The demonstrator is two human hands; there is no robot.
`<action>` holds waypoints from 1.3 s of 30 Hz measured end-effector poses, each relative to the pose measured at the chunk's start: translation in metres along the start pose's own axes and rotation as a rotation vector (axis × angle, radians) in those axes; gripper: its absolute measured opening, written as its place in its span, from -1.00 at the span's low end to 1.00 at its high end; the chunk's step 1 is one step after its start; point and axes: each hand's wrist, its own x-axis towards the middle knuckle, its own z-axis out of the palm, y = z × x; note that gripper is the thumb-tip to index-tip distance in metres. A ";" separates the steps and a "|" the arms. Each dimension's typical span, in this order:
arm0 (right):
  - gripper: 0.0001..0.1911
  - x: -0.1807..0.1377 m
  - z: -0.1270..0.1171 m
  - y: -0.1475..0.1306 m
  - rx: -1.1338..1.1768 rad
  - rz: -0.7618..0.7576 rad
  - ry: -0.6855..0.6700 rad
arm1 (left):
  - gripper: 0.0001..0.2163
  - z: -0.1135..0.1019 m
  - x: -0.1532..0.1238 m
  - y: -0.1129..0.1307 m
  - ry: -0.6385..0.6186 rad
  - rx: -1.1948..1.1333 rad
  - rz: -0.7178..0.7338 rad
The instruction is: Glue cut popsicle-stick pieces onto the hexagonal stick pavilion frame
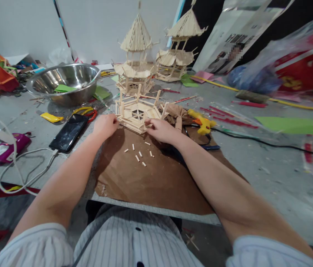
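A six-sided frame of thin wooden sticks (138, 113), with short posts standing up from its corners, rests at the far end of a brown paper sheet (145, 185). My left hand (106, 126) has its fingers closed at the frame's left front corner. On the right front side, my right hand (162, 130) holds the frame's edge between thumb and fingers; part of that edge is hidden behind them. Several short cut stick pieces (140, 153) lie scattered on the paper in front of the frame.
Two stick pagodas (136, 37) stand behind. To the left are a steel bowl (62, 85), a phone (69, 132) on a white cable, a yellow cutter (51, 117) and scissors (92, 115). A yellow glue gun (202, 121) with a black cord lies right.
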 end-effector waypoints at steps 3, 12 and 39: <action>-0.60 0.001 0.000 -0.001 -0.026 -0.012 -0.010 | -0.75 0.000 0.000 0.000 -0.004 0.007 0.009; -0.63 -0.001 0.000 -0.004 -0.091 -0.028 -0.016 | -0.74 0.002 0.002 0.003 -0.003 -0.025 -0.011; -0.77 0.000 0.003 0.001 -0.159 -0.151 -0.029 | -0.73 0.014 0.003 0.000 0.026 -0.049 -0.058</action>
